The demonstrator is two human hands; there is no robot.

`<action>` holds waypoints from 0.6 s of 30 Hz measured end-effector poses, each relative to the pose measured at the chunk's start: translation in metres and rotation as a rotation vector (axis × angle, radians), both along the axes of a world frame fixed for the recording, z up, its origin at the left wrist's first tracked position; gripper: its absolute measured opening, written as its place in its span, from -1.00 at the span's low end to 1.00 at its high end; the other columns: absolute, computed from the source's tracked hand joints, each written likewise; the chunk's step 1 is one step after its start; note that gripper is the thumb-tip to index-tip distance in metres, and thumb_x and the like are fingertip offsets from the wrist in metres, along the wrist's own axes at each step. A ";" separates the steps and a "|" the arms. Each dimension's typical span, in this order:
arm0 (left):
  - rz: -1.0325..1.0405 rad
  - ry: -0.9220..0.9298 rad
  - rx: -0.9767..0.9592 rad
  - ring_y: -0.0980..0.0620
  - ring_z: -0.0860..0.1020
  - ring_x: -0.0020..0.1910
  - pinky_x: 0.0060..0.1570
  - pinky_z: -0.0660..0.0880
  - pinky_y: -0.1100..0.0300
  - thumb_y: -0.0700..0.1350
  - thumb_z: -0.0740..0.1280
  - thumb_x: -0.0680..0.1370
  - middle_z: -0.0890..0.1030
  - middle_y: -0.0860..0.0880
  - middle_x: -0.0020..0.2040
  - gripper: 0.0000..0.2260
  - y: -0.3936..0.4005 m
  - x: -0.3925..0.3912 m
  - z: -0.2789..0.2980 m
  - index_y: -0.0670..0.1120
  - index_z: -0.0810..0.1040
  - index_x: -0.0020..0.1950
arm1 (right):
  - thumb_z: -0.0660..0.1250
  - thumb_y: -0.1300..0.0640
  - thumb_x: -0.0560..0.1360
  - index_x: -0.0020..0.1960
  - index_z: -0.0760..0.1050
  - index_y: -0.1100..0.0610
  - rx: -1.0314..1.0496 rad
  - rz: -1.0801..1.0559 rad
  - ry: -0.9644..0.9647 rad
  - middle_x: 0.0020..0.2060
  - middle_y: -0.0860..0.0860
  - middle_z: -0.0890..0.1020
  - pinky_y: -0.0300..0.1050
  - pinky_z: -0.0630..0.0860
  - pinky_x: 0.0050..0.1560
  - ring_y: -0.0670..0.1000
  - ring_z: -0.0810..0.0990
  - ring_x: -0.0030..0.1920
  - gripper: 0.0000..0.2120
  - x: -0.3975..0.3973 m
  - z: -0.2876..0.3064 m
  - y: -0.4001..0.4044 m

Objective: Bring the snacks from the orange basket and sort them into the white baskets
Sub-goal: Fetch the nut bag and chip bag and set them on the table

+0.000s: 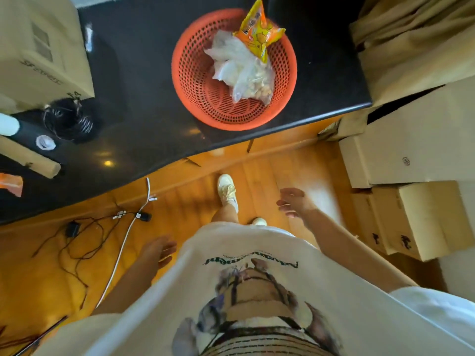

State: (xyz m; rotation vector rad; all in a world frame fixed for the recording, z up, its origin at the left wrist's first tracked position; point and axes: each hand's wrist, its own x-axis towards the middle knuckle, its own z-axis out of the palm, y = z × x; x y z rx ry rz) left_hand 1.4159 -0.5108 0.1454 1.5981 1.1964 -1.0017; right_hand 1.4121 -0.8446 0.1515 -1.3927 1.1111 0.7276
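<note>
An orange basket (205,98) stands on a black counter (144,86) near its front edge. Inside it lie an orange-yellow snack packet (259,32), leaning over the far rim, and clear plastic bags of pale snacks (246,73). My right hand (295,201) hangs over the wooden floor below the counter, fingers spread and holding nothing. My left hand (160,249) is low beside my shirt, fingers relaxed, also holding nothing. Both hands are well short of the basket. No white baskets are in view.
Cardboard boxes (416,155) are stacked at the right and another box (43,47) sits on the counter's left. A black wire holder (69,119), a cardboard tube (28,158) and an orange wrapper (11,183) lie on the left. Cables (102,227) trail across the floor.
</note>
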 end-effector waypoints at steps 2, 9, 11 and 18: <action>0.000 0.010 0.001 -0.17 0.53 0.10 0.13 0.40 0.01 -0.12 0.15 0.62 0.50 -0.22 0.26 -0.76 0.001 0.027 0.000 -0.20 0.46 0.21 | 0.19 0.24 0.56 0.26 0.40 0.26 -0.010 -0.031 -0.004 -0.32 0.05 0.52 -0.20 0.30 -0.33 -0.02 0.46 -0.37 -0.71 0.020 0.007 0.001; -0.002 -0.156 -0.017 -0.04 0.54 -0.04 -0.13 0.42 0.16 -0.14 0.16 0.62 0.54 -0.22 0.23 -0.76 -0.039 0.155 0.011 -0.13 0.46 0.24 | 0.17 0.30 0.56 0.26 0.40 0.30 -0.044 -0.167 0.047 -0.31 0.10 0.52 -0.17 0.30 -0.33 0.03 0.46 -0.34 -0.71 0.065 0.014 -0.004; -0.014 -0.243 -0.048 0.02 0.53 -0.14 -0.22 0.42 0.24 -0.16 0.14 0.62 0.57 -0.19 0.19 -0.73 -0.057 0.192 0.014 -0.14 0.46 0.28 | 0.19 0.29 0.55 0.25 0.42 0.27 -0.060 -0.196 0.040 -0.30 0.08 0.55 -0.17 0.32 -0.30 0.03 0.48 -0.32 -0.72 0.075 0.013 -0.009; -0.024 -0.387 -0.279 0.04 0.61 -0.08 -0.16 0.51 0.21 -0.17 0.19 0.60 0.63 -0.05 -0.08 -0.81 -0.133 0.274 0.017 -0.07 0.53 0.16 | 0.22 0.29 0.52 0.17 0.47 0.24 -0.132 -0.212 -0.158 -0.25 0.08 0.62 -0.13 0.45 -0.20 0.03 0.57 -0.24 -0.77 0.151 0.011 -0.036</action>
